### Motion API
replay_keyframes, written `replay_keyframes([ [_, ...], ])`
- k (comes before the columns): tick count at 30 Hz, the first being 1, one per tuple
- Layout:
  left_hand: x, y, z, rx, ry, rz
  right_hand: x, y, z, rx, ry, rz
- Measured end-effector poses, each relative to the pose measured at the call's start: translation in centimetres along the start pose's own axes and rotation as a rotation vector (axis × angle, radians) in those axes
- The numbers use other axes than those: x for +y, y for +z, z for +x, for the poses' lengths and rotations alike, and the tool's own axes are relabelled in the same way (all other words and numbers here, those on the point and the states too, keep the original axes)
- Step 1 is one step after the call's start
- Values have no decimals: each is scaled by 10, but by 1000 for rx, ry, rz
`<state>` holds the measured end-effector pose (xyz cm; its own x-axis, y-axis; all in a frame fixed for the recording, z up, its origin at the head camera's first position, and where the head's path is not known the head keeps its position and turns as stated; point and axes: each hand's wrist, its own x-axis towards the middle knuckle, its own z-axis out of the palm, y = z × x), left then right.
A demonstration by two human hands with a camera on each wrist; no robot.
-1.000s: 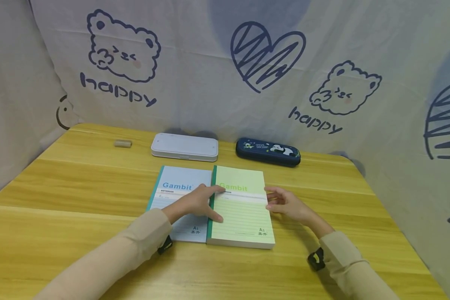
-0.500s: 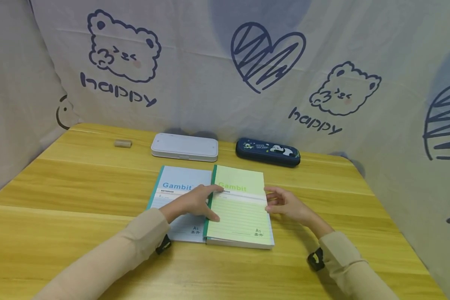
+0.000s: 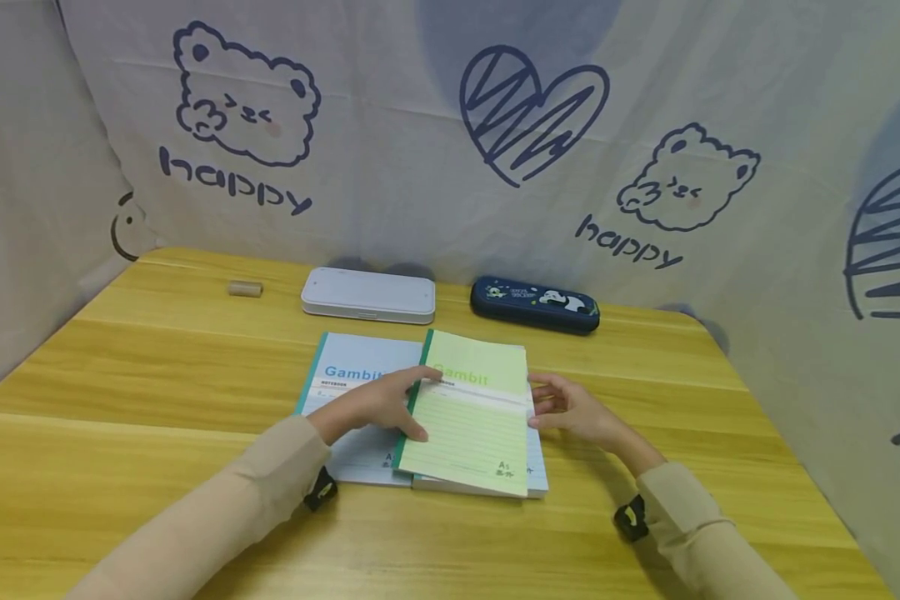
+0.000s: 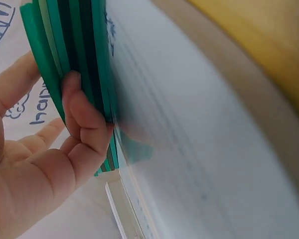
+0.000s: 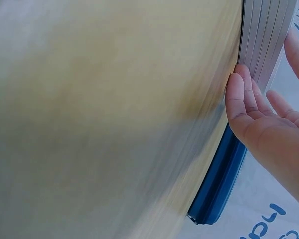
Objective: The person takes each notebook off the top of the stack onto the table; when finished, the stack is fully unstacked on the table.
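A yellow-green notebook (image 3: 465, 450) lies askew on top of a notebook stack (image 3: 537, 477), its front left corner over the neighbouring blue notebook (image 3: 360, 350). My left hand (image 3: 378, 402) holds the yellow-green notebook by its green spine, thumb and index finger on the cover. In the left wrist view, other fingers curl against the several green spines (image 4: 87, 55). At the stack's right side, my right hand (image 3: 573, 410) rests relaxed fingertips near the edge. The right wrist view shows those fingers (image 5: 235, 94) alongside the white page edges (image 5: 264, 35).
Behind the notebooks lie a white pencil case (image 3: 367, 296) and a dark blue panda pencil case (image 3: 536, 305). Farther left is a small tan cylinder (image 3: 245, 288). A printed cloth (image 3: 390, 183) hangs behind the wooden table (image 3: 157, 475).
The yellow-green notebook has turned and its front end has slid left with my left hand, baring a pale cover below at the right. My right hand has stayed nearly still.
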<state>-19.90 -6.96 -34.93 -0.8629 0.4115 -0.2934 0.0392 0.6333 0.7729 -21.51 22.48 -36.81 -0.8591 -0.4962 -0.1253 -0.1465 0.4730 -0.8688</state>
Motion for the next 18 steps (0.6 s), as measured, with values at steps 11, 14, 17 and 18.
replay_keyframes([
  [11,-12,-11,-11,-104,-45,-230,2,-1,0,3,-8,-19],
  [14,-17,-14,-13,-109,-63,-282,3,-1,0,3,-6,-30],
  [17,-23,-17,-15,-111,-57,-318,2,-1,1,-1,-9,-36],
  [18,-25,-18,-16,-113,-49,-332,2,-1,1,-2,-8,-38],
])
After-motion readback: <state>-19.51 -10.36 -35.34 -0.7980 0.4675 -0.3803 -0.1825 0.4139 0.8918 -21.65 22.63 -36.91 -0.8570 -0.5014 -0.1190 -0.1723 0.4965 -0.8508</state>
